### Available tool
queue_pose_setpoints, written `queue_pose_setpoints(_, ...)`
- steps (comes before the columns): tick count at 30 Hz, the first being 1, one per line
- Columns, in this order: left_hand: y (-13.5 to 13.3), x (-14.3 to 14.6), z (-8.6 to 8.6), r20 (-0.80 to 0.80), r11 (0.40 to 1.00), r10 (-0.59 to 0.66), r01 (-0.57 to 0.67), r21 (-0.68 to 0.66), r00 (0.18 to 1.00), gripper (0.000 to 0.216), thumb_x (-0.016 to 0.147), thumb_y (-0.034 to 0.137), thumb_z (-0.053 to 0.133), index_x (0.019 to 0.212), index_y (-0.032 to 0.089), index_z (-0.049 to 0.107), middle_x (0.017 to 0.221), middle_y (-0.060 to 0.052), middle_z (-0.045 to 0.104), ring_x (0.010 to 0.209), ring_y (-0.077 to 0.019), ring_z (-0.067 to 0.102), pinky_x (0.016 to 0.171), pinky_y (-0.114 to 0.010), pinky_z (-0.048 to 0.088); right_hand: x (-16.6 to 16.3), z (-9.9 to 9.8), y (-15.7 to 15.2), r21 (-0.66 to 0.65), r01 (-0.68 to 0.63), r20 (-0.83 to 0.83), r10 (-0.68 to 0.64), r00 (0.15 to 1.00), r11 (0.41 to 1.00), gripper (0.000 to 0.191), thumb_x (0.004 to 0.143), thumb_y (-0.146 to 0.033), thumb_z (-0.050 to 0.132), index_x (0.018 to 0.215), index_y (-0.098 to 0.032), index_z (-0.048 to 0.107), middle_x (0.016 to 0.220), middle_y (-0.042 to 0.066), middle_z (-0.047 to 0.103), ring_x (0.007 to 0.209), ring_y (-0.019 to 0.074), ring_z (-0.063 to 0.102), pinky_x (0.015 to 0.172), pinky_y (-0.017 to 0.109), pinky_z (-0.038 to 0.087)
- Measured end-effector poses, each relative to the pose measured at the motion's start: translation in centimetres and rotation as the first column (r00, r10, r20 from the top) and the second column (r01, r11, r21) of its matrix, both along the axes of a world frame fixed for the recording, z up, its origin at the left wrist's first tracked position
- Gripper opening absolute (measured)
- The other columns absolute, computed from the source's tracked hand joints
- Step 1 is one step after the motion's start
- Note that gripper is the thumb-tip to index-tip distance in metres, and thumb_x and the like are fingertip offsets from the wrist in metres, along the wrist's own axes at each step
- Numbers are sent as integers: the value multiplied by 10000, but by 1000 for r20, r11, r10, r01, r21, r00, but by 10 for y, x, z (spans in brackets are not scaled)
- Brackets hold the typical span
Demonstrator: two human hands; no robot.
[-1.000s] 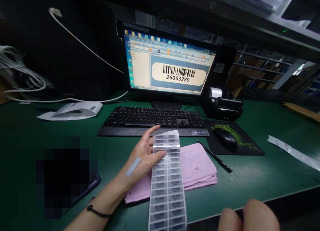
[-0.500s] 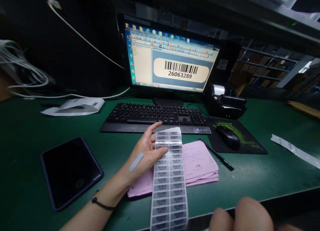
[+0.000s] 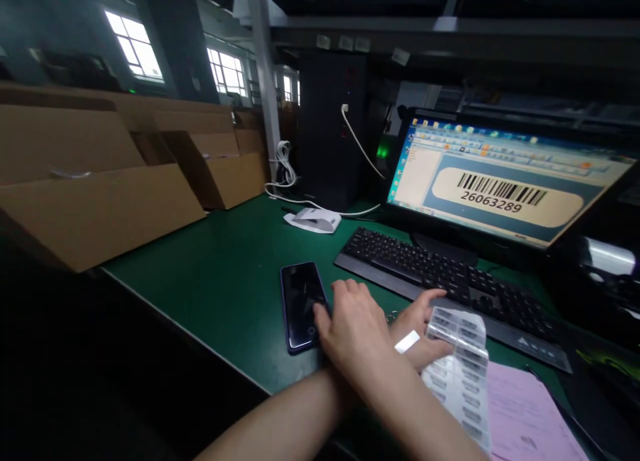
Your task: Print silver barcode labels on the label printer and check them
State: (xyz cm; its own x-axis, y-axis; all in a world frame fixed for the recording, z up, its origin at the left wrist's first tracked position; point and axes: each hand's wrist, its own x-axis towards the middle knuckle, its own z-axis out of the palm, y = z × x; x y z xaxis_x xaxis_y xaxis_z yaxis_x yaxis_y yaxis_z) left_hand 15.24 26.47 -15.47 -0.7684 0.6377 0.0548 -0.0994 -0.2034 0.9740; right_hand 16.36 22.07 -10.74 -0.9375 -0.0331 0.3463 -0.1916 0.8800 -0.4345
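Note:
My left hand (image 3: 423, 318) is closed on the top of a long strip of small barcode labels (image 3: 463, 364), thumb across it, just in front of the keyboard (image 3: 425, 271). A white sticker sits on that wrist. My right hand (image 3: 353, 324) reaches across over my left forearm, fingers stretched out, with the fingertips resting on the right edge of a dark phone (image 3: 300, 301) lying flat on the green table (image 3: 225, 274). The strip hangs down over a stack of pink papers (image 3: 525, 414).
A monitor (image 3: 500, 188) showing a barcode and 26063289 stands behind the keyboard. Flattened cardboard boxes (image 3: 100, 201) line the left side. A white device (image 3: 315, 219) and white cables (image 3: 285, 168) lie at the back, by a dark tower.
The view has swung left, bringing the boxes and windows in. My right hand came up from the bottom edge and crossed over my left arm to the phone. My left hand keeps the label strip.

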Motion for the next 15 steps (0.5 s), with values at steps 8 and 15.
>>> queue_pose_setpoints(8, -2, -13, -2, -135, 996, -47, 35, -87, 990, 895, 533, 71, 725, 1340, 198, 360, 936, -53, 642, 867, -219, 611, 797, -346, 473, -23, -9, -46, 205, 95, 280, -151, 948, 974, 778, 645, -633, 647, 1084, 6, 583, 1042, 273, 579, 1008, 401, 527, 776, 532, 462)
queue_pose_setpoints(15, 3, -16, -13, -212, 997, -49, 35, -71, 976, 910, 524, 148, 765, 1332, 223, 353, 1013, -61, 618, 937, -237, 597, 822, -366, 489, -24, -10, -59, 212, 128, 285, -186, 940, 969, 740, 631, -610, 629, 1064, -13, 579, 1040, 289, 574, 1011, 426, 527, 762, 566, 448)
